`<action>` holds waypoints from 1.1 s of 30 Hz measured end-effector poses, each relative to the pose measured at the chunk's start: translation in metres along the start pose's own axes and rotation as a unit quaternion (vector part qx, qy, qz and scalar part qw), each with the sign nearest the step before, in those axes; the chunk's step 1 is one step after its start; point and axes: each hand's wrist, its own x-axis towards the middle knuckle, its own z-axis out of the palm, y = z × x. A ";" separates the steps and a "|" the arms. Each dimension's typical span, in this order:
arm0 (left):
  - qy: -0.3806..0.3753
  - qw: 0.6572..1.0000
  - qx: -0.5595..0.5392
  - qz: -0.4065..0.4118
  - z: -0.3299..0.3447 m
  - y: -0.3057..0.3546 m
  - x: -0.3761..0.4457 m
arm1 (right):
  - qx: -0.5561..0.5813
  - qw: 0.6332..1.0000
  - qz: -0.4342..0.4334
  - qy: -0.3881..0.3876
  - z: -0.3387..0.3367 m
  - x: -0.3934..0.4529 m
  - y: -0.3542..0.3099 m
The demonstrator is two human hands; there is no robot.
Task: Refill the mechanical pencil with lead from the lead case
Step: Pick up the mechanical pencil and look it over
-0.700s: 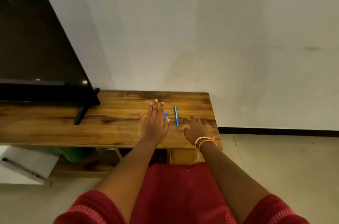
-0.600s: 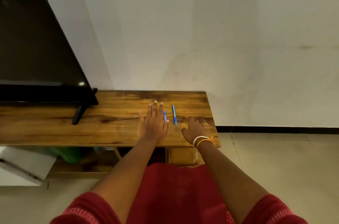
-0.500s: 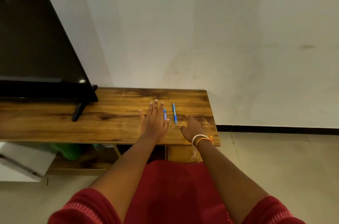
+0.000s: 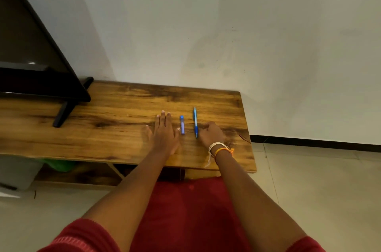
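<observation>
Mechanical pencil (image 4: 195, 123) and lead case (image 4: 182, 125) lie unheld; left hand (image 4: 165, 133) is spread flat on the table (image 4: 107, 128), right hand (image 4: 211, 134) loosely curled beside the pencil.

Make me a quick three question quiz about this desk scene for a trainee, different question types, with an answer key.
1. True or false: the left hand grips the mechanical pencil.
2. What lies between the left hand and the pencil? A) lead case B) eraser C) ruler
3. Fill in: the right hand rests on the wooden ____.

Key: 1 false, it lies flat beside the case. 2 A. 3 table.
</observation>
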 end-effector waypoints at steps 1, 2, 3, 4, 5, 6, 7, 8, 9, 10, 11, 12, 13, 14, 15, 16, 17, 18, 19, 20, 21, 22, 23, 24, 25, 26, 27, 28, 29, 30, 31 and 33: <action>0.004 1.000 0.001 -0.007 0.006 -0.001 0.004 | -0.002 1.000 -0.004 0.007 0.005 0.006 0.000; 0.008 1.000 0.003 -0.014 0.012 -0.002 0.008 | -0.010 1.000 -0.008 0.016 0.009 0.011 0.002; 0.015 1.000 0.006 -0.018 0.015 -0.003 0.009 | -0.026 0.999 -0.014 0.032 0.012 0.014 0.003; 0.023 0.999 0.010 -0.020 0.020 -0.005 0.011 | -0.048 0.997 -0.019 0.052 0.014 0.017 0.005; 0.032 0.999 0.015 -0.018 0.025 -0.006 0.012 | -0.066 0.995 -0.025 0.074 0.016 0.019 0.008; 0.041 0.999 0.019 -0.014 0.028 -0.007 0.012 | -0.075 0.992 -0.031 0.093 0.017 0.021 0.011; 0.051 0.998 0.020 -0.008 0.032 -0.009 0.012 | -0.075 0.990 -0.038 0.110 0.018 0.022 0.015; 0.060 0.998 0.020 -0.002 0.033 -0.010 0.011 | -0.073 0.988 -0.045 0.125 0.018 0.023 0.017; 0.067 0.998 0.018 0.000 0.035 -0.011 0.011 | -0.076 0.987 -0.048 0.136 0.019 0.025 0.017; 0.071 0.997 0.015 0.000 0.036 -0.011 0.012 | -0.080 0.986 -0.048 0.140 0.019 0.027 0.015; 0.074 0.997 0.011 -0.002 0.036 -0.011 0.014 | -0.083 0.985 -0.048 0.141 0.019 0.030 0.014; 0.078 0.997 0.005 -0.008 0.037 -0.009 0.015 | -0.086 0.985 -0.050 0.139 0.020 0.033 0.012; 0.084 0.996 -0.003 -0.016 0.036 -0.007 0.017 | -0.091 0.985 -0.054 0.138 0.020 0.034 0.009; 0.092 0.995 -0.010 -0.027 0.037 -0.004 0.018 | -0.100 0.984 -0.059 0.136 0.022 0.036 0.007; 0.099 0.994 -0.016 -0.038 0.038 -0.001 0.019 | -0.111 0.983 -0.065 0.134 0.025 0.037 0.005; 0.106 0.993 -0.019 -0.046 0.038 0.002 0.021 | -0.122 0.981 -0.072 0.133 0.027 0.039 0.004; 0.109 0.992 -0.020 -0.052 0.039 0.004 0.022 | -0.133 0.979 -0.076 0.131 0.028 0.041 0.003; 0.108 0.992 -0.019 -0.057 0.038 0.007 0.024 | -0.142 0.978 -0.079 0.128 0.029 0.042 0.002; 0.104 0.992 -0.020 -0.064 0.038 0.009 0.026 | -0.146 0.978 -0.080 0.122 0.030 0.044 0.002; 0.099 0.992 -0.020 -0.069 0.037 0.009 0.028 | -0.140 0.981 -0.075 0.115 0.029 0.046 0.002; 0.097 0.992 -0.021 -0.071 0.035 0.009 0.029 | -0.123 0.984 -0.067 0.108 0.027 0.047 0.002; 0.095 0.993 -0.021 -0.069 0.033 0.008 0.031 | -0.101 0.988 -0.057 0.101 0.025 0.049 0.002; 0.092 0.993 -0.022 -0.064 0.031 0.007 0.032 | -0.077 0.991 -0.049 0.094 0.021 0.050 0.002; 0.088 0.994 -0.023 -0.059 0.028 0.005 0.032 | -0.049 0.994 -0.040 0.086 0.017 0.052 0.001; 0.085 0.995 -0.027 -0.054 0.026 0.003 0.032 | -0.006 0.997 -0.025 0.077 0.014 0.052 0.000; 0.082 0.995 -0.031 -0.049 0.024 0.000 0.032 | 0.061 0.996 0.000 0.069 0.011 0.053 -0.002; 0.077 0.995 -0.038 -0.046 0.022 -0.002 0.032 | 0.149 0.987 0.031 0.055 0.008 0.053 -0.004; 0.073 0.995 -0.049 -0.044 0.020 -0.004 0.032 | 0.247 0.967 0.058 0.035 0.007 0.053 -0.006; 0.070 0.995 -0.063 -0.041 0.018 -0.007 0.032 | 0.336 0.939 0.077 0.013 0.006 0.053 -0.008; 0.070 0.994 -0.079 -0.041 0.017 -0.009 0.032 | 0.403 0.911 0.085 -0.002 0.007 0.052 -0.009; 0.073 0.992 -0.097 -0.045 0.015 -0.011 0.032 | 0.452 0.888 0.087 -0.011 0.007 0.051 -0.011; 0.084 0.984 -0.144 -0.056 0.011 -0.015 0.034 | 0.509 0.857 0.082 -0.015 0.010 0.049 -0.013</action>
